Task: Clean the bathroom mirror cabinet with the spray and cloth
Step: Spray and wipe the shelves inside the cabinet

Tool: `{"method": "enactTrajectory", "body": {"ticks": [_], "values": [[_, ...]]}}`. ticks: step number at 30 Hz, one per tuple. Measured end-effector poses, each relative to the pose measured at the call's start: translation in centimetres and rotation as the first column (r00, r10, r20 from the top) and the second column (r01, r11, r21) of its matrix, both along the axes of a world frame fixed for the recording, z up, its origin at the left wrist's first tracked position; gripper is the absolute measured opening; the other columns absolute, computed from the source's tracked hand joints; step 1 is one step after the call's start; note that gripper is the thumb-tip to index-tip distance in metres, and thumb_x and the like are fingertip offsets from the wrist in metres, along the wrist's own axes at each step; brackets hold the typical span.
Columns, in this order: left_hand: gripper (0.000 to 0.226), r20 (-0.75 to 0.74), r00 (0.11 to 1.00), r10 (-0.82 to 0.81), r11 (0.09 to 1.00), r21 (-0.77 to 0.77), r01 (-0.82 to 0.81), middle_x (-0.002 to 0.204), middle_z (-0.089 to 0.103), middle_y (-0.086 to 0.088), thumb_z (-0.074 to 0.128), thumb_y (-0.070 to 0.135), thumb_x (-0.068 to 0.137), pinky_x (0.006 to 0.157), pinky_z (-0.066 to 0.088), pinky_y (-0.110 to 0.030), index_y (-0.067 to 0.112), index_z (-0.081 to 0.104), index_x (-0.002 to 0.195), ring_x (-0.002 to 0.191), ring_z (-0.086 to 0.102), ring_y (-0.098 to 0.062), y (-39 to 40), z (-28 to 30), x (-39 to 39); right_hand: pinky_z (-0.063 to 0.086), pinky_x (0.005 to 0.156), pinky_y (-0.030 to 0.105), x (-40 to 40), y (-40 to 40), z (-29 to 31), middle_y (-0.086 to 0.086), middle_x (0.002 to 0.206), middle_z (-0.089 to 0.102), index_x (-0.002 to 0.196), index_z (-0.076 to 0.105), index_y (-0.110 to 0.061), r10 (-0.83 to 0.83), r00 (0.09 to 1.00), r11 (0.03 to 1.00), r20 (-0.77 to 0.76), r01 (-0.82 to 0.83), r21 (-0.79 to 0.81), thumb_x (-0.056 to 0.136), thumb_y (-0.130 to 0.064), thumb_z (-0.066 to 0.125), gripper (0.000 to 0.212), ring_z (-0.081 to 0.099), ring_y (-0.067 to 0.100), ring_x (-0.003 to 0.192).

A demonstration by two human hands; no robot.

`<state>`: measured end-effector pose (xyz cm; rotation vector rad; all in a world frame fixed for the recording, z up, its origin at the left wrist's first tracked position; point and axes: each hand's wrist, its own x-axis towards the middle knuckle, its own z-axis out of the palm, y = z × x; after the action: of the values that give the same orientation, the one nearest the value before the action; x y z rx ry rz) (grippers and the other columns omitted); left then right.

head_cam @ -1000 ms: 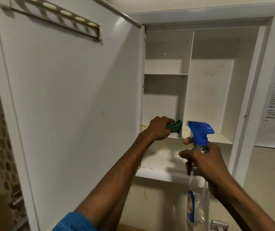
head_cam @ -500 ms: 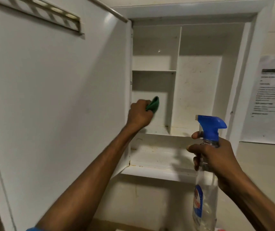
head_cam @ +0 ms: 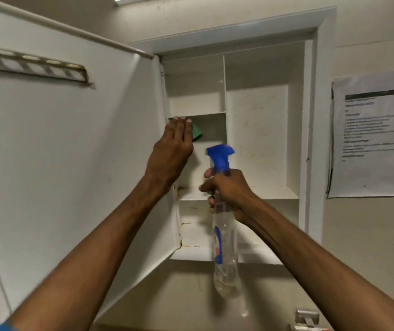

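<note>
The white mirror cabinet (head_cam: 258, 130) stands open, with its door (head_cam: 71, 151) swung out to the left. My left hand (head_cam: 174, 144) lies flat with fingers pointing up, pressing a green cloth (head_cam: 197, 132) against the left inner wall of the left compartment, just under its upper shelf. Most of the cloth is hidden behind the hand. My right hand (head_cam: 229, 192) grips the neck of a clear spray bottle (head_cam: 224, 247) with a blue trigger head (head_cam: 221, 156), held upright in front of the lower shelves.
A printed paper sheet (head_cam: 372, 134) hangs on the wall right of the cabinet. A slotted metal rail (head_cam: 31, 65) runs across the inside of the door. A metal fixture (head_cam: 307, 317) shows at the bottom right. The shelves hold no items and show stains.
My left hand has risen with the cloth from the lower shelf up the left compartment to just below its upper shelf, flattening out. The spray bottle has stayed about level. The view tilted upward.
</note>
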<state>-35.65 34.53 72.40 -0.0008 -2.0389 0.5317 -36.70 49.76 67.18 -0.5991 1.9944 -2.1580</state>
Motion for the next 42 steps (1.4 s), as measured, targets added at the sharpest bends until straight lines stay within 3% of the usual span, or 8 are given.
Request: {"method": "enactTrajectory", "body": {"ticks": [8, 13, 15, 18, 24, 37, 40, 42], "values": [[0.067, 0.16, 0.986, 0.044, 0.955, -0.296, 0.005, 0.148, 0.031, -0.026, 0.056, -0.009, 0.085, 0.092, 0.05, -0.043, -0.004, 0.026, 0.144, 0.137, 0.033, -0.037, -2.2, 2.0, 2.0, 0.051, 0.046, 0.024, -1.7, -4.5, 0.8, 0.009, 0.075, 0.063, 0.106, 0.064, 0.001, -0.028, 0.998, 1.0, 0.059, 0.028, 0.006, 0.074, -0.004, 0.068, 0.033, 0.059, 0.017, 0.051], [0.056, 0.243, 0.967, 0.073, 0.862, -0.504, 0.062, 0.153, 0.018, -0.026, 0.034, -0.003, 0.095, 0.117, 0.021, -0.044, -0.003, 0.013, 0.147, 0.142, 0.017, -0.038, -2.6, 1.8, -0.1, 0.05, 0.046, 0.024, -2.4, -5.0, -0.7, 0.008, 0.064, 0.058, 0.102, 0.061, 0.0, 0.006, 0.991, 0.999, 0.134, -0.012, 0.044, 0.069, 0.005, 0.066, 0.034, 0.055, 0.017, 0.05], [0.059, 0.313, 0.945, 0.095, 0.87, -0.487, 0.074, 0.155, 0.015, -0.023, 0.038, 0.0, 0.096, 0.118, 0.018, -0.045, 0.0, 0.011, 0.148, 0.144, 0.013, -0.036, -2.5, 1.4, -1.0, 0.052, 0.05, 0.027, -2.7, -4.8, -1.4, 0.007, 0.064, 0.058, 0.101, 0.062, -0.001, 0.018, 0.988, 0.997, 0.153, -0.03, 0.076, 0.069, 0.006, 0.067, 0.033, 0.056, 0.018, 0.053], [0.058, 0.409, 0.912, 0.024, 0.931, -0.341, 0.128, 0.152, 0.029, -0.015, 0.051, 0.005, 0.093, 0.109, 0.036, -0.041, 0.008, 0.028, 0.146, 0.14, 0.028, -0.03, -2.1, 0.4, -1.9, 0.052, 0.052, 0.029, -2.9, -3.9, -2.1, 0.005, 0.055, 0.054, 0.097, 0.06, -0.004, 0.105, 0.972, 0.987, 0.208, -0.128, 0.098, 0.07, 0.006, 0.064, 0.029, 0.053, 0.017, 0.045], [0.043, 0.457, 0.878, -0.139, 0.989, 0.022, 0.145, 0.116, 0.066, -0.005, 0.063, 0.005, 0.081, 0.09, 0.051, -0.037, 0.016, 0.061, 0.122, 0.105, 0.062, -0.022, -0.9, -0.1, -3.4, 0.051, 0.051, 0.03, -2.8, -3.0, -2.8, 0.004, 0.051, 0.053, 0.091, 0.057, -0.006, 0.177, 0.957, 0.965, 0.231, -0.215, 0.151, 0.072, 0.005, 0.062, 0.022, 0.051, 0.017, 0.043], [0.045, 0.488, 0.871, 0.058, 0.998, -0.05, -0.038, 0.129, 0.051, -0.012, 0.062, 0.019, 0.089, 0.096, 0.048, -0.031, 0.009, 0.047, 0.13, 0.113, 0.055, -0.021, 1.1, -3.0, -3.1, 0.052, 0.049, 0.027, -1.1, 2.2, -3.9, 0.002, 0.053, 0.055, 0.092, 0.06, -0.008, 0.216, 0.956, 0.969, 0.2, -0.235, 0.077, 0.072, 0.002, 0.067, 0.023, 0.053, 0.016, 0.043], [0.031, 0.547, 0.827, 0.132, 0.989, -0.023, -0.143, 0.116, 0.062, -0.009, 0.062, 0.024, 0.089, 0.092, 0.049, -0.029, 0.008, 0.059, 0.115, 0.103, 0.062, -0.019, 1.3, -3.8, -3.4, 0.052, 0.049, 0.027, -0.6, 3.6, -3.9, 0.004, 0.058, 0.055, 0.095, 0.06, -0.007, 0.232, 0.951, 0.967, 0.202, -0.248, 0.056, 0.073, 0.002, 0.067, 0.024, 0.053, 0.016, 0.045], [0.021, 0.558, 0.778, 0.29, 0.957, -0.167, -0.236, 0.105, 0.067, -0.008, 0.056, 0.021, 0.093, 0.1, 0.044, -0.033, 0.008, 0.064, 0.107, 0.097, 0.064, -0.02, 1.4, -4.8, -3.6, 0.052, 0.049, 0.028, -0.3, 4.5, -4.0, 0.004, 0.059, 0.054, 0.095, 0.06, -0.008, 0.256, 0.945, 0.962, 0.202, -0.269, 0.04, 0.074, 0.0, 0.067, 0.024, 0.053, 0.016, 0.045]]}}
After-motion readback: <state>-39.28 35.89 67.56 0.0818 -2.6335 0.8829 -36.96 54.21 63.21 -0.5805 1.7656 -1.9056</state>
